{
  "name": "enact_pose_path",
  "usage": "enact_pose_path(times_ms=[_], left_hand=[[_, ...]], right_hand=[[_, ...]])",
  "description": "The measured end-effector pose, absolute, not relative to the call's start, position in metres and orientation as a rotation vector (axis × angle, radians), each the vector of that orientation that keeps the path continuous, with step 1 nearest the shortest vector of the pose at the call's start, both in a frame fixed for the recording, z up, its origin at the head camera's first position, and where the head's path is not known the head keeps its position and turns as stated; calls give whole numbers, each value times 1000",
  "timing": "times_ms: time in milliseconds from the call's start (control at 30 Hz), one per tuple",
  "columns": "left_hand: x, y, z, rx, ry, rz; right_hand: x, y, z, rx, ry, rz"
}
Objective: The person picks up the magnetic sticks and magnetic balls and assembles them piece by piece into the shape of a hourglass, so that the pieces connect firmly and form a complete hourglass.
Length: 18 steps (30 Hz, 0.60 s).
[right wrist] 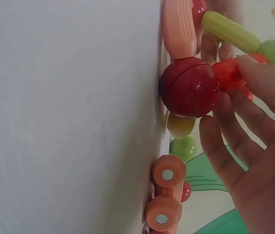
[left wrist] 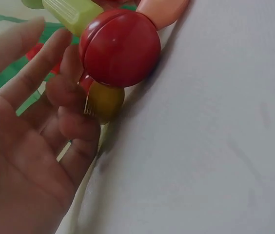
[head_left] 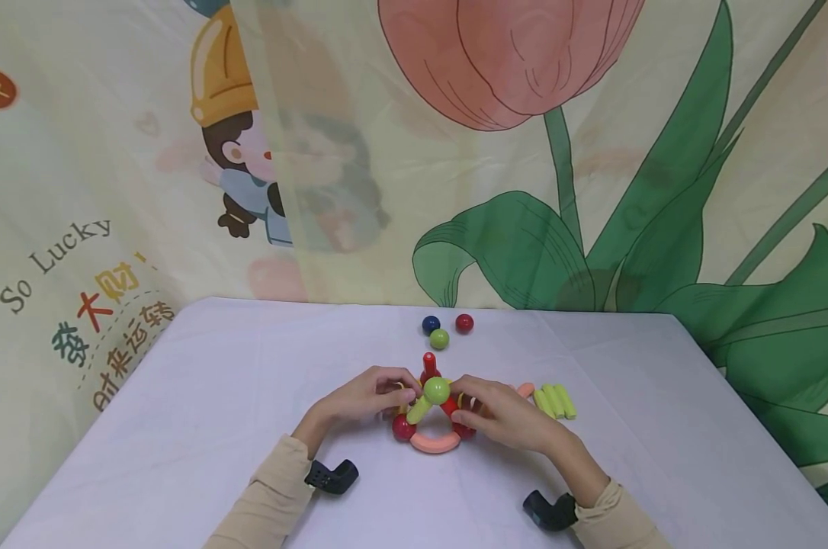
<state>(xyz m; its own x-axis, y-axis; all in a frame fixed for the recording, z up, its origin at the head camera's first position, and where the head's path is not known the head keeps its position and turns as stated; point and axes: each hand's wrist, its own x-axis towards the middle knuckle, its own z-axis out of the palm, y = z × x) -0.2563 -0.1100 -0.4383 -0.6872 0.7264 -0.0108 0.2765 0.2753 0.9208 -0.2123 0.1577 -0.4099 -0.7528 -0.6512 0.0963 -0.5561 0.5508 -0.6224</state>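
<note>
A frame of toy magnetic building sticks and balls stands on the table. Its top is a green ball [head_left: 437, 390], joined by a yellow-green stick [head_left: 419, 409] to a red ball [head_left: 403, 428]. A curved salmon stick [head_left: 435, 442] links that ball to another red ball [right wrist: 190, 87]. My left hand [head_left: 374, 394] is at the frame's left side, fingers loosely bent beside a yellow piece [left wrist: 106, 101], thumb apart from the yellow-green stick. My right hand [head_left: 503, 412] pinches a sloping red stick [right wrist: 228, 74], thumb in front and fingers behind. Another red stick [head_left: 429, 363] points up behind.
Loose blue [head_left: 431, 325], green [head_left: 439, 338] and red [head_left: 464, 324] balls lie behind the frame. Several yellow-green sticks [head_left: 554, 401] and a salmon piece [head_left: 525, 390] lie to the right. The white-covered table [head_left: 181, 427] meets a printed cloth backdrop [head_left: 345, 267].
</note>
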Motion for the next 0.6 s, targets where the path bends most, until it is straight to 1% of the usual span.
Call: enact_pose_path(times_ms=[200, 300, 433, 600], left_hand=[[-256, -105, -438, 682, 2342, 1437], [-255, -99, -438, 615, 2478, 1451], [-252, -90, -438, 613, 2558, 1469], [-246, -84, -437, 665, 2501, 1447]], right_hand=[[-212, 158, -411, -1028, 2630, -971], [-213, 158, -411, -1047, 2630, -974], [-213, 158, -411, -1058, 2634, -971], [-212, 159, -411, -1061, 2634, -983]])
